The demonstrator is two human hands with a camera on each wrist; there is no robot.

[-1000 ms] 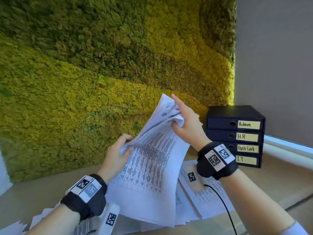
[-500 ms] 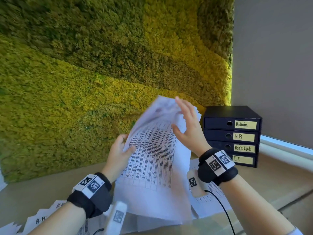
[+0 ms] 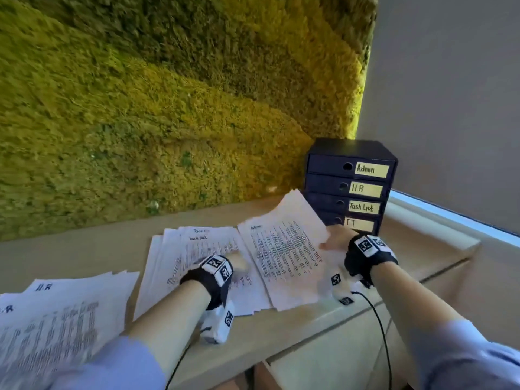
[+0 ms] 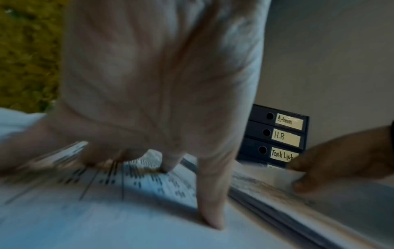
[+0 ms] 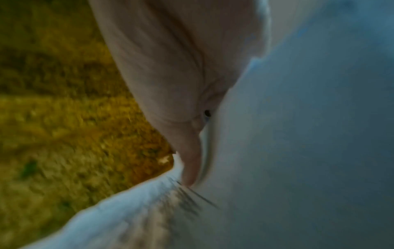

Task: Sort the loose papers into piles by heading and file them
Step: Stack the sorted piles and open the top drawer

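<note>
Three lots of printed paper lie on the beige desk [image 3: 427, 249]. An H.R pile [image 3: 56, 319] sits at the near left and a Task List pile [image 3: 194, 246] in the middle. An Admin stack [image 3: 284, 254] lies to the right, its far edge curling up. My left hand [image 3: 239, 264] rests on the Task List pile, fingertips [image 4: 211, 220] pressing down on the sheets. My right hand [image 3: 330, 243] pinches the right edge of the Admin stack, with the thumb [image 5: 189, 160] on top and the fingers hidden under the paper. The dark drawer unit [image 3: 349, 187] stands just beyond, labelled Admin, H.R, Task List and IT, with all drawers shut.
A green and yellow moss wall [image 3: 168, 108] rises behind the desk, and a grey wall [image 3: 450, 108] stands to the right. The drawer unit fills the back right corner. A black cable [image 3: 378, 319] trails from my right wrist over the desk's front edge.
The stack that both hands held up in the air has come down onto the desk. My left hand dropped onto the Task List pile. My right hand lowered the Admin sheets to the right.
</note>
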